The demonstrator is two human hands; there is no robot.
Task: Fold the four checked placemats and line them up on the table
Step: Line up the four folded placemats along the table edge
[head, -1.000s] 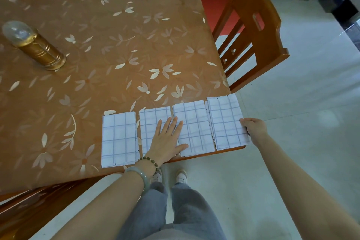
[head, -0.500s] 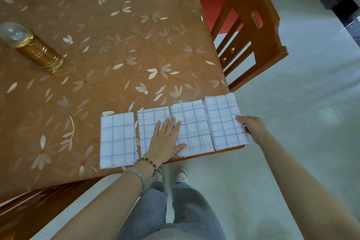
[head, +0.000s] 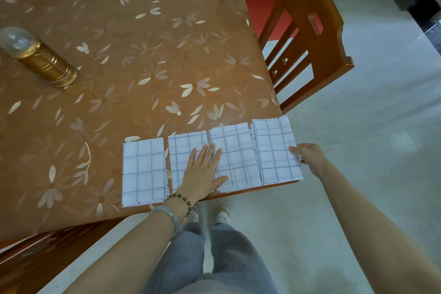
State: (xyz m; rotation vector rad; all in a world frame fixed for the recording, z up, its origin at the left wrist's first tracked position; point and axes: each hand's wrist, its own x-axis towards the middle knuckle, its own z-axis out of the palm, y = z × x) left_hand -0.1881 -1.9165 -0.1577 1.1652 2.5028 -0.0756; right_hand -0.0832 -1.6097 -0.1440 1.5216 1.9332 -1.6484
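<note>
Left hand [head: 202, 174] lies flat, palm down, fingers straight & close together, thumb spread out to the right. It presses across the seam btw the 2nd placemat [head: 181, 150] and 3rd placemat [head: 238, 157], counting from the left. Both are folded white cloth rectangles w/ thin blue-grey checks. The thumb rests on the 3rd.

Right hand [head: 307, 156] is at the right edge of the 4th placemat [head: 274, 150], same checked cloth. One digit lies on top of that edge and the others curl beside it. Pinching or only touching: can't tell.

The 1st placemat [head: 143, 172], same sort, lies untouched at the left end, a narrow gap from the 2nd. All four sit side by side in a row along the near edge of the table [head: 143, 55], brown wood w/ a pale flower-and-leaf pattern. The 2nd, 3rd & 4th touch or slightly overlap. The row steps a bit further back toward the right, and the 4th reaches the table's right corner.

Left wrist carries a dark bead bracelet [head: 181, 198] & a pale green bangle [head: 167, 216].

Far left on the table, well apart from the mats, is a gold cylindrical ornament [head: 40, 59] w/ a clear glass dome. Right of the table stands an orange-brown wooden chair [head: 307, 31] on a pale tiled floor [head: 381, 126].
</note>
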